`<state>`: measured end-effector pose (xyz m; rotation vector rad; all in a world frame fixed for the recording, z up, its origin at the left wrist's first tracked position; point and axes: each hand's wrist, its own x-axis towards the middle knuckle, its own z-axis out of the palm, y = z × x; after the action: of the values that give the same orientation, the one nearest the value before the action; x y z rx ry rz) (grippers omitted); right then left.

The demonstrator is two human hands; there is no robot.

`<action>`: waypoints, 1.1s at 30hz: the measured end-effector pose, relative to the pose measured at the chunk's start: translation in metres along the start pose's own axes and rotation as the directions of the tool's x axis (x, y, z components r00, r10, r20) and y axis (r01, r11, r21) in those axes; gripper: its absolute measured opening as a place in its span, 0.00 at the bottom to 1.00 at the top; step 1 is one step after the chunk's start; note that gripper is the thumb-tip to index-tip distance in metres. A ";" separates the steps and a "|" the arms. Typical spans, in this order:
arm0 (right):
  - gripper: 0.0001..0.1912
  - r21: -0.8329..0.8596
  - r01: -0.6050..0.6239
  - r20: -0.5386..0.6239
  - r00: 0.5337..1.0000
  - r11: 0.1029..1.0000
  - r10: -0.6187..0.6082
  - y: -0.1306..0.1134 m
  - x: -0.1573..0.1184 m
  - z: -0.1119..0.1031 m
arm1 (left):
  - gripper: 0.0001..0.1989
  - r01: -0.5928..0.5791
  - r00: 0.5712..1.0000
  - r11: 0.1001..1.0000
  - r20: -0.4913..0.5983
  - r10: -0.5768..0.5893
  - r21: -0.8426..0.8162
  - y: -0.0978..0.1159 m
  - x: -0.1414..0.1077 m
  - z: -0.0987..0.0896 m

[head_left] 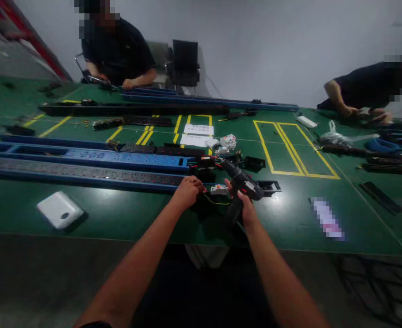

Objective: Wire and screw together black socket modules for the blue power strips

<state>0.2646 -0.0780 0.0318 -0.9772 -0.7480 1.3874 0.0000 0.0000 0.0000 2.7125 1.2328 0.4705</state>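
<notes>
My right hand (pixel 249 210) is wrapped round the grip of a black cordless drill (pixel 244 182), its nose pointing up and to the left. At the near strip's right end, my left hand (pixel 188 191) is closed, its fingertips together; what they pinch is too small to make out. That near power strip (pixel 119 177) is long, with dark sockets in a blue housing. A yellow-green wire (pixel 218 203) runs from beside my left fingers towards the drill. Between my hands sits a small white connector block (pixel 220 189). Behind lies a second blue strip (pixel 129 157) with red and black wires at its end.
A white box-like object (pixel 60 209) rests at front left, and a blurred-out phone-like object (pixel 327 218) at front right. Paper labels (pixel 197 134) and white connectors (pixel 228 142) lie beyond the strips. Two co-workers, one person (pixel 119 50) and another person (pixel 368 86), work across the green table (pixel 290 237).
</notes>
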 end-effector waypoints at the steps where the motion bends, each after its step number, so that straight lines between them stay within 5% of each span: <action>1: 0.26 -0.012 0.007 0.004 1.000 1.000 -0.007 -0.001 0.000 0.002 | 0.17 0.009 1.000 1.000 -0.005 -0.009 -0.001 0.000 0.000 0.001; 27: 0.27 -0.048 -0.026 -0.154 0.988 0.999 0.018 0.024 -0.004 0.023 | 0.17 0.051 0.999 0.998 -0.013 -0.051 -0.025 0.004 -0.003 0.003; 33: 0.28 -0.188 -0.011 -0.166 0.986 0.982 -0.021 0.002 -0.006 0.010 | 0.15 0.073 0.997 0.997 0.026 -0.072 -0.003 0.005 0.000 -0.002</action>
<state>0.2539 -0.0829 0.0354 -1.2230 -0.7641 1.2285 0.0026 -0.0035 0.0025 2.6513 1.3169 0.4270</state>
